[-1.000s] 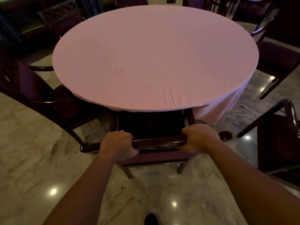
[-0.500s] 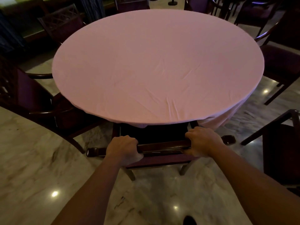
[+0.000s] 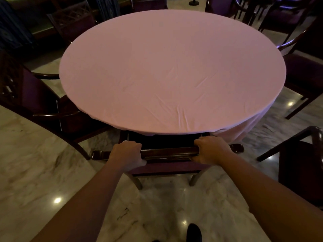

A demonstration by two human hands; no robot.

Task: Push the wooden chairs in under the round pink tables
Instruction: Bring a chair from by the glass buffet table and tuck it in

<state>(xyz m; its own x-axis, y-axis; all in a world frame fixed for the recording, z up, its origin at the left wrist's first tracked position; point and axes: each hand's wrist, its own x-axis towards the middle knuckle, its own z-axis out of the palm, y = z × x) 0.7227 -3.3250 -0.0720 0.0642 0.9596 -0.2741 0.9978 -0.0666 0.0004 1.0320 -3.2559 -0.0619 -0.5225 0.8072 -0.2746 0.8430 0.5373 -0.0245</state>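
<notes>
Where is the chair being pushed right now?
Head view, bottom centre: the chair sits at the pink table's near edge, top rail gripped by left hand and right hand.

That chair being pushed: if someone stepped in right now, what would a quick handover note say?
Left hand and right hand: both closed over the top rail of the near chair.
Near chair: seat mostly under the round pink table, its back close to the tablecloth edge, rear legs on the marble floor.
Done: this chair is almost in.
Left: a last nudge, then the left chair, the right chair and the loose one at near right.
</notes>
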